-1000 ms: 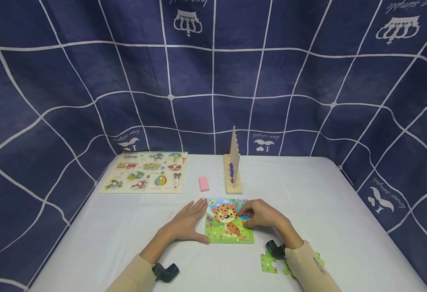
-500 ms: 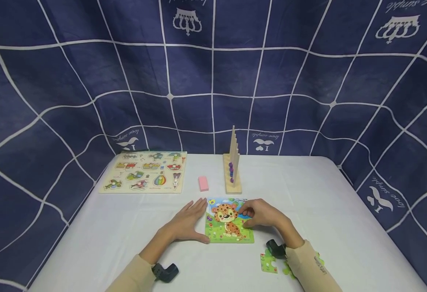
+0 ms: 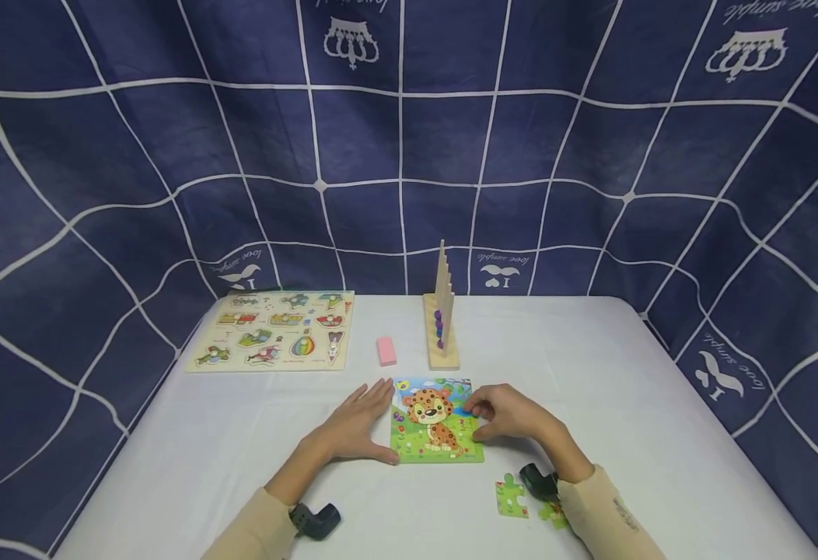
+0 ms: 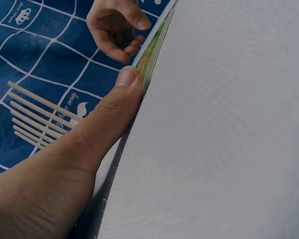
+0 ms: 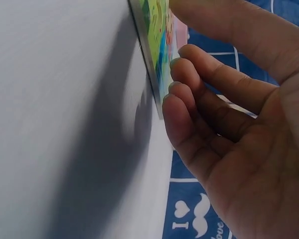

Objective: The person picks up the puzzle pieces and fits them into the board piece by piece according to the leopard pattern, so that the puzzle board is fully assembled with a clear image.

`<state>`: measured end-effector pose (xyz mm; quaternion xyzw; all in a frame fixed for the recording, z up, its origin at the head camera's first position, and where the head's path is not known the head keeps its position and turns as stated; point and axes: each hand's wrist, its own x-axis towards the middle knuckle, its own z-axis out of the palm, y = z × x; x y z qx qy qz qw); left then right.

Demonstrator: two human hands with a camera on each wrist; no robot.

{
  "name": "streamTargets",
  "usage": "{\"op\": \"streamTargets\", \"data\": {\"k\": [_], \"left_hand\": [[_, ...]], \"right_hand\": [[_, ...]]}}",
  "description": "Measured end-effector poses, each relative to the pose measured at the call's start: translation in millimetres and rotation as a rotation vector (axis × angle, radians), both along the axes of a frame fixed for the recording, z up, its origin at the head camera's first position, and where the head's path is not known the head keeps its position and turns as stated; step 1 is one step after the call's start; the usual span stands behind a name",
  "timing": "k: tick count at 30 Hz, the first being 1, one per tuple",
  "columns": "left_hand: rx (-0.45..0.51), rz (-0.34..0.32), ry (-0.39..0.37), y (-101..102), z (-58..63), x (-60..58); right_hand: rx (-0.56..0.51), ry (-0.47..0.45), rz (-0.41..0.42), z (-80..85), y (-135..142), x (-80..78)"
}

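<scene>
1. Leopard puzzle: flat on white table, between the hands.
2. Left hand: fingers straight, slightly spread, gripping nothing; thumb against puzzle's left edge.
3. Right hand: fingers loosely bent, well parted from thumb, nothing held; at puzzle's right edge, contact unclear.
4. Loose green piece: near right wrist; another partly hidden.
5. Beyond puzzle: pink block, wooden peg stand; vehicle board far left.

Left forearm, right forearm angled inward from beige fabric sleeves. Bare left hand: fingers straight, thumb spread. Bare right hand: fingers loosely curled, thumb apart, its tip hard to judge, cropped in wrist view.
</scene>
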<state>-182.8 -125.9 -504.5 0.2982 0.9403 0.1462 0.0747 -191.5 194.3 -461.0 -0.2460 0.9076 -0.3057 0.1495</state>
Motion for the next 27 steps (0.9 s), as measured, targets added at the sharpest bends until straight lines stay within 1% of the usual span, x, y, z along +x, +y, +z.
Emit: {"op": "streamTargets", "data": {"k": [3, 9, 14, 21, 24, 27], "left_hand": [[0.008, 0.003, 0.001, -0.8, 0.6, 0.5], [0.013, 0.009, -0.005, -0.7, 0.7, 0.8], [0.006, 0.015, -0.008, -0.6, 0.7, 0.7], [0.007, 0.019, -0.007, -1.7, -1.0, -0.7], [0.012, 0.020, -0.009, -1.0, -1.2, -0.5], [0.012, 0.017, -0.014, -0.5, -0.7, -0.1]], "right_hand": [[0.023, 0.009, -0.012, 0.7, 5.7, 6.3], [0.042, -0.024, -0.050, 0.9, 17.0, 21.6], [0.045, -0.026, -0.052, 1.9, 25.7, 35.7], [0.067, -0.017, -0.067, -1.1, 30.5, 54.9], [0.082, -0.014, -0.086, -2.1, 32.8, 64.2], [0.088, -0.031, -0.107, -2.3, 34.5, 73.5]]}}
